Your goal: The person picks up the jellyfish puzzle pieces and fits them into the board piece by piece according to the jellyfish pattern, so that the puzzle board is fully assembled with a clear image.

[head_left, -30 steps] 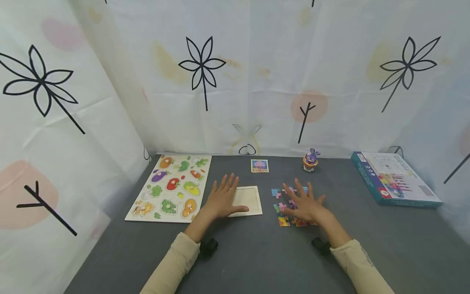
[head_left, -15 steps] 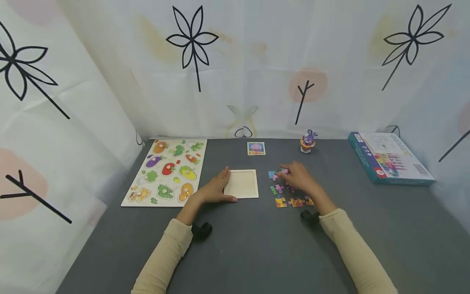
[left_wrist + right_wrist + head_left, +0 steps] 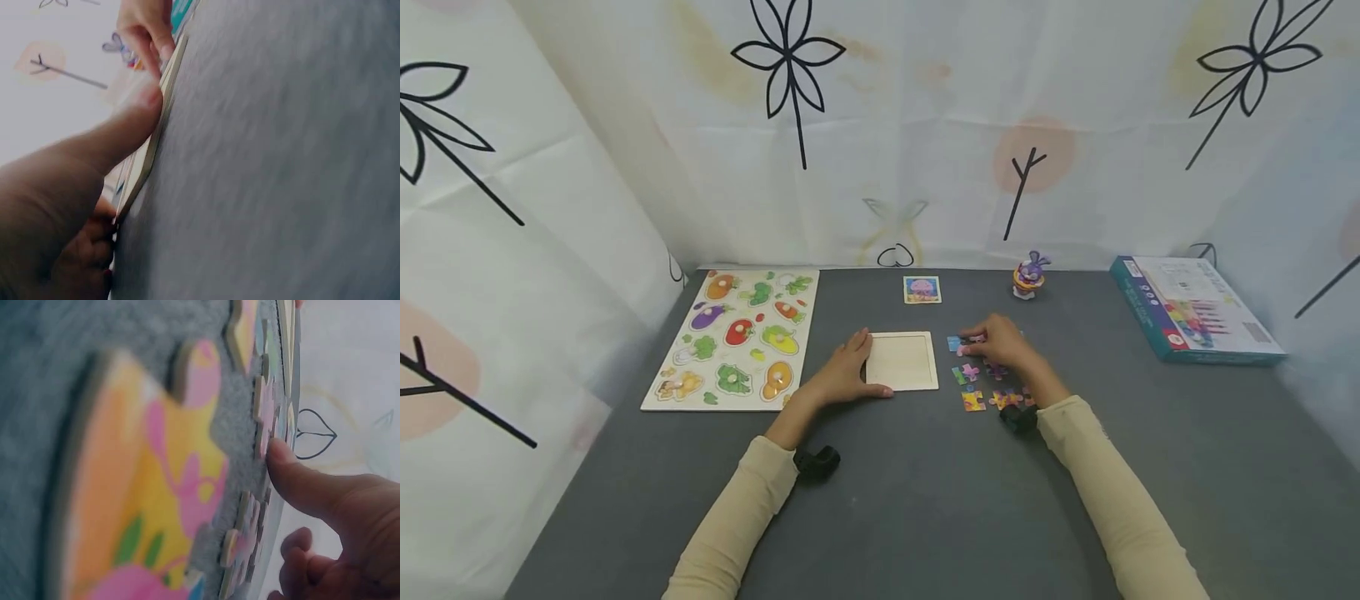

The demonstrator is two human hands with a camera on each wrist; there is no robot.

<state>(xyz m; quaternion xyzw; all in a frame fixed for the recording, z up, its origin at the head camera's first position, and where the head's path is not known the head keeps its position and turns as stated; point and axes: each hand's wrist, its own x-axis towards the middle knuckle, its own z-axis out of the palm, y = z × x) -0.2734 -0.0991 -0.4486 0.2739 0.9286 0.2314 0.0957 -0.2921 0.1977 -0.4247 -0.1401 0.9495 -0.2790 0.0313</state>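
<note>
In the head view my left hand [image 3: 838,373] grips the near-left corner of a shallow wooden puzzle tray [image 3: 901,361], fingers along its left side, thumb at the front edge. The thumb [image 3: 134,125] lies against the tray edge [image 3: 145,161] in the left wrist view. My right hand [image 3: 1006,343] is over the top left of a group of loose jigsaw pieces, its thumb and index finger pinching a blue and pink puzzle piece [image 3: 953,343]. In the right wrist view a yellow-orange puzzle piece [image 3: 125,487] is close to the camera, and the thumb [image 3: 294,472] touches a piece.
A vegetable puzzle board [image 3: 730,342] lies at the left. Behind the tray is a small picture card [image 3: 922,290], with a purple bunny figurine [image 3: 1029,276] to its right. A teal-sided box [image 3: 1198,310] lies at the far right. A patterned white cloth hangs behind.
The spread hands came down: the left took hold of the tray and shifted it slightly right, while the right drew its fingers together at the upper-left puzzle pieces. The head view tilted down.
</note>
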